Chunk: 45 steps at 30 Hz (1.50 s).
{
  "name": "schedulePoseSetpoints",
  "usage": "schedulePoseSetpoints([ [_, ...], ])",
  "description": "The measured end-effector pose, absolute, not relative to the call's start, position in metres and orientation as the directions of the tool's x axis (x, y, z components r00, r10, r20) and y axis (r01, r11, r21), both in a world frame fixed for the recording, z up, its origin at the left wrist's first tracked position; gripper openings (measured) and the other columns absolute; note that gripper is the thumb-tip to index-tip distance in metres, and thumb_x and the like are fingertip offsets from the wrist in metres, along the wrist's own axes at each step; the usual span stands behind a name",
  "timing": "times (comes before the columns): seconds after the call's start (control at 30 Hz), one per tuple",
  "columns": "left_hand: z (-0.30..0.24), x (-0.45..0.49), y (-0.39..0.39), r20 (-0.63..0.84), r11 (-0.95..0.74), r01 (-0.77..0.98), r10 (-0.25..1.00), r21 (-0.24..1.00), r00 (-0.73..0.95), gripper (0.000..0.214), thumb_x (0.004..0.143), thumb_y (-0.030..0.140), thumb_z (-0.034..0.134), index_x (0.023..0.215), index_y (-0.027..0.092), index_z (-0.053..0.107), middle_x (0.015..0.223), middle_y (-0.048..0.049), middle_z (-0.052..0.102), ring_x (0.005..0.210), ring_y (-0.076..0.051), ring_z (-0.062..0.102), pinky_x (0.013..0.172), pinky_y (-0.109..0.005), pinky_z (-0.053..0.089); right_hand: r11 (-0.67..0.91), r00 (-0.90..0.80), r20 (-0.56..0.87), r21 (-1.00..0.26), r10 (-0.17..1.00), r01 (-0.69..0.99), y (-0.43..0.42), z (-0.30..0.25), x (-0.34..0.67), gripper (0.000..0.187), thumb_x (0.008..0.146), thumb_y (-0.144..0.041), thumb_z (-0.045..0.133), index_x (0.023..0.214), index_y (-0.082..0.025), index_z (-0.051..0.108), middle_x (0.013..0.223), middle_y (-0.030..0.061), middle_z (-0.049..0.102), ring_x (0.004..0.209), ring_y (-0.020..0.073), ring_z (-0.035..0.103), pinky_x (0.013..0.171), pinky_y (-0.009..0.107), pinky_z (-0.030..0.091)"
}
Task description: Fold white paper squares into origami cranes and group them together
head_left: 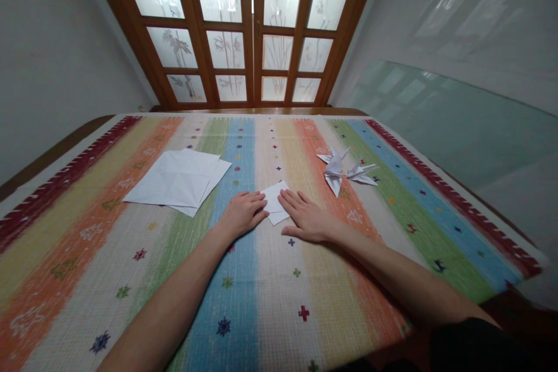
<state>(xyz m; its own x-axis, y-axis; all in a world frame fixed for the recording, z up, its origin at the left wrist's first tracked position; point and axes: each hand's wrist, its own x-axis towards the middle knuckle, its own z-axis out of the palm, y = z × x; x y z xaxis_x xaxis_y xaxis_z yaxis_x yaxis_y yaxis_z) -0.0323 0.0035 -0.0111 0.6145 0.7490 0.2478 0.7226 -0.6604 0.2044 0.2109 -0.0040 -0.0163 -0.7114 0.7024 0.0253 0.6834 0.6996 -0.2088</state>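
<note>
A small folded piece of white paper [275,201] lies on the striped tablecloth [261,290] in the middle of the table. My left hand [242,213] rests on its left edge, fingers curled down and pressing the paper. On the paper's right edge my right hand [306,218] lies flat, fingers stretched out toward it and fingertips touching it. Neither hand lifts the paper off the cloth.
A loose stack of white paper sheets [178,181] lies to the left of my hands. Two folded white paper cranes [346,171] sit to the right, further back. A wooden door with frosted glass panes [253,29] stands behind the table. The table's right edge [479,209] runs near a wall.
</note>
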Motion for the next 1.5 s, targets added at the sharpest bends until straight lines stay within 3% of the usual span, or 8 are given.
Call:
schedulePoseSetpoints([
  [0.13,-0.012,-0.031,0.004,0.263,-0.653,0.729,0.754,0.204,0.602,0.024,0.096,0.035,0.048,0.103,0.023,0.068,0.119,-0.0059,0.069,0.117,-0.022,0.061,0.102,-0.042,0.043,0.665,-0.684,0.009,-0.244,0.730,0.706,-0.020,-0.011,0.224,0.087,0.087,-0.066,0.047,0.150,-0.008,0.029,0.155,0.0218,0.026,0.145,0.0332,0.024,0.117,0.054,0.021],
  [0.37,-0.017,-0.028,0.007,0.281,-0.616,0.755,0.783,0.227,0.555,0.023,0.093,0.036,0.052,0.101,0.024,0.070,0.120,-0.0060,0.068,0.112,-0.022,0.062,0.096,-0.041,0.046,0.437,-0.424,0.173,-0.597,0.889,0.672,-0.006,0.000,0.230,0.032,0.089,-0.032,0.056,0.116,-0.018,0.066,0.122,0.0145,0.065,0.109,0.0254,0.063,0.094,0.045,0.049],
  [0.77,-0.012,-0.027,0.002,0.276,-0.527,0.820,0.841,0.223,0.466,0.041,0.087,0.041,0.059,0.121,0.019,0.060,0.127,-0.0119,0.061,0.124,-0.032,0.050,0.104,-0.049,0.039,0.156,-0.188,0.043,-0.751,0.981,0.641,0.031,0.000,0.190,0.090,0.060,-0.012,0.070,0.144,-0.015,0.037,0.110,0.0132,0.066,0.080,0.0199,0.063,0.071,0.031,0.051],
  [0.93,-0.012,-0.026,0.002,0.292,-0.528,0.819,0.838,0.224,0.460,0.049,0.086,0.046,0.057,0.125,0.017,0.057,0.129,-0.0136,0.060,0.126,-0.033,0.047,0.105,-0.050,0.036,0.066,-0.173,-0.054,-0.780,0.984,0.622,0.030,0.006,0.190,0.056,0.060,-0.013,0.070,0.115,-0.013,0.062,0.081,0.0050,0.068,0.068,0.0183,0.061,0.056,0.026,0.045],
  [1.07,-0.012,-0.027,0.002,0.343,-0.509,0.821,0.843,0.259,0.415,0.060,0.087,0.046,0.055,0.137,0.014,0.043,0.137,-0.0166,0.052,0.129,-0.032,0.044,0.108,-0.048,0.035,0.158,-0.180,0.051,-0.739,0.982,0.655,0.034,0.020,0.193,0.005,0.071,-0.015,0.062,0.072,-0.015,0.067,0.067,0.0024,0.063,0.064,0.0178,0.059,0.054,0.026,0.042],
  [1.27,-0.022,-0.031,0.006,0.514,-0.514,0.794,0.801,0.325,0.308,0.061,0.092,0.038,0.046,0.144,0.012,0.028,0.141,-0.0204,0.046,0.132,-0.032,0.042,0.107,-0.050,0.035,0.550,-0.214,0.625,-0.414,0.751,0.725,0.031,0.023,0.197,0.021,0.082,-0.012,0.055,0.093,-0.020,0.071,0.100,0.0098,0.069,0.096,0.0236,0.062,0.085,0.039,0.049],
  [1.4,-0.026,-0.035,0.009,0.587,-0.518,0.777,0.772,0.356,0.245,0.060,0.096,0.041,0.036,0.147,0.011,0.024,0.142,-0.0210,0.045,0.132,-0.031,0.043,0.106,-0.050,0.036,0.743,-0.623,0.419,-0.241,0.660,0.625,0.011,-0.004,0.184,0.027,0.086,-0.028,0.064,0.109,-0.015,0.068,0.117,0.0158,0.066,0.110,0.0295,0.061,0.095,0.047,0.047],
  [1.5,-0.024,-0.035,0.008,0.531,-0.542,0.764,0.787,0.351,0.315,0.068,0.093,0.051,0.040,0.146,0.010,0.026,0.143,-0.0219,0.044,0.133,-0.033,0.042,0.107,-0.050,0.034,0.746,-0.679,0.315,-0.343,0.664,0.571,0.003,-0.016,0.181,0.056,0.080,-0.049,0.070,0.124,-0.016,0.062,0.131,0.0187,0.059,0.122,0.0325,0.054,0.102,0.051,0.043],
])
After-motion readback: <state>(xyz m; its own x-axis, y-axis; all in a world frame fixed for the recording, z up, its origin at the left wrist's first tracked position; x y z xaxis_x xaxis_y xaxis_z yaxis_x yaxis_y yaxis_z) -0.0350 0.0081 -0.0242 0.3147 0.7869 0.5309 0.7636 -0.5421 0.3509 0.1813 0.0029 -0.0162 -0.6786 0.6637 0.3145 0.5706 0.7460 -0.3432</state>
